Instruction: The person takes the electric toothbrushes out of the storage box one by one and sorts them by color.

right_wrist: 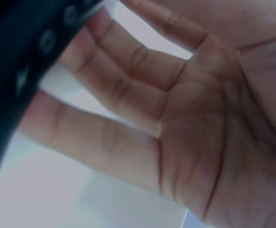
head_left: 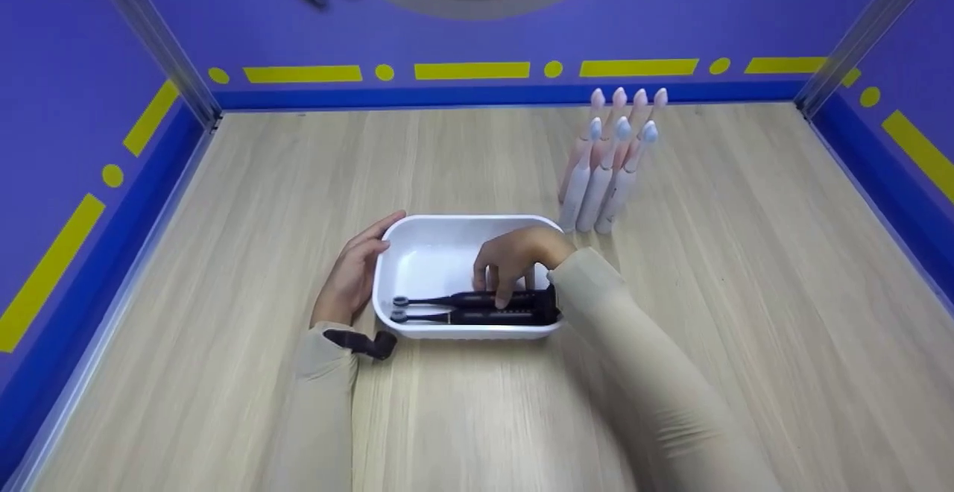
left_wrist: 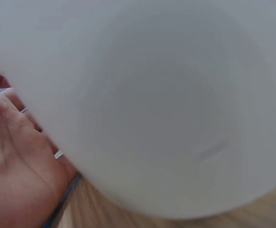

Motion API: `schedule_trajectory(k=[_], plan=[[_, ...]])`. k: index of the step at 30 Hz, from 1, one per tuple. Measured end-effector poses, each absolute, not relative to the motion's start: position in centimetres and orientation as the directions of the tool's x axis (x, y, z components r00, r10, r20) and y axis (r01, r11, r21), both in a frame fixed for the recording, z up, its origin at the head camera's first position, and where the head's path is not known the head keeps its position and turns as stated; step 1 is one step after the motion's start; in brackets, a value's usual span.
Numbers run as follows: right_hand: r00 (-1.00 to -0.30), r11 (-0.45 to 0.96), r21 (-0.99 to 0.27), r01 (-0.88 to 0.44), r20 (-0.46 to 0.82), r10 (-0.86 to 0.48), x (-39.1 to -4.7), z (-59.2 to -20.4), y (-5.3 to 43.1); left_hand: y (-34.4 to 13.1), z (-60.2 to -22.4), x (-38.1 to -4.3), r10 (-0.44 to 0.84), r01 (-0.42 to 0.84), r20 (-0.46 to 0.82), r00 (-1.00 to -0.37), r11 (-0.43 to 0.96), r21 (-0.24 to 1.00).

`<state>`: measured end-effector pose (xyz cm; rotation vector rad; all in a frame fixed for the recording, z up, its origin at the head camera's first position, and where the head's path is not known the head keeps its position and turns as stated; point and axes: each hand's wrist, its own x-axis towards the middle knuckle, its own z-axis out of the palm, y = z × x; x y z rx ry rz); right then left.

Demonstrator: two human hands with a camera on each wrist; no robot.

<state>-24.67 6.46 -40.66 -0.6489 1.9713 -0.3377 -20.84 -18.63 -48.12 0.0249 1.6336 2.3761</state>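
Observation:
A white plastic box (head_left: 466,332) with rounded corners sits on the table. My left hand (head_left: 349,276) grips its left end, with the thumb at the rim and fingers round the far corner. In the left wrist view the outer wall of the box fills most of the picture beside my palm (left_wrist: 19,161). Two black electric toothbrushes lie side by side in the box, heads to the left. Reaching in from the right, my right hand (head_left: 518,253) pinches the farther black toothbrush (head_left: 469,300) by its handle. The nearer black toothbrush (head_left: 477,317) lies along the front wall.
Upright white electric toothbrushes (head_left: 595,186) stand just behind the box's right corner, with several pink electric toothbrushes (head_left: 572,162) behind them. Blue printed panels (head_left: 477,37) enclose the wooden table (head_left: 298,164) at the back and sides. A black strap (head_left: 361,343) sits at my left wrist.

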Motion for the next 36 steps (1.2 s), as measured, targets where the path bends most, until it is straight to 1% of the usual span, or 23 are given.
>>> schedule_trajectory(k=[11, 29, 33, 36], plan=[[-0.358, 0.822, -0.498, -0.277, -0.741, -0.569, -24.7, -40.5, 6.9, -18.5, -48.1, -20.9, 0.226, -0.191, -0.117, -0.967, -0.341, 0.921], [-0.321, 0.780, -0.541, -0.315, -0.713, -0.624, -24.7, -40.5, 7.4, -18.7, -48.2, -20.9, 0.213, -0.205, -0.138, -0.967, -0.335, 0.920], [-0.322, 0.770, -0.550, -0.323, -0.702, -0.636, -24.7, -40.4, 7.5, -18.7, -48.2, -20.9, 0.211, -0.207, -0.141, -0.967, -0.336, 0.919], [-0.341, 0.771, -0.547, -0.327, -0.692, -0.636, -24.6, -40.4, 7.5, -18.6, -48.2, -20.9, 0.212, -0.208, -0.141, -0.967, -0.336, 0.919]])
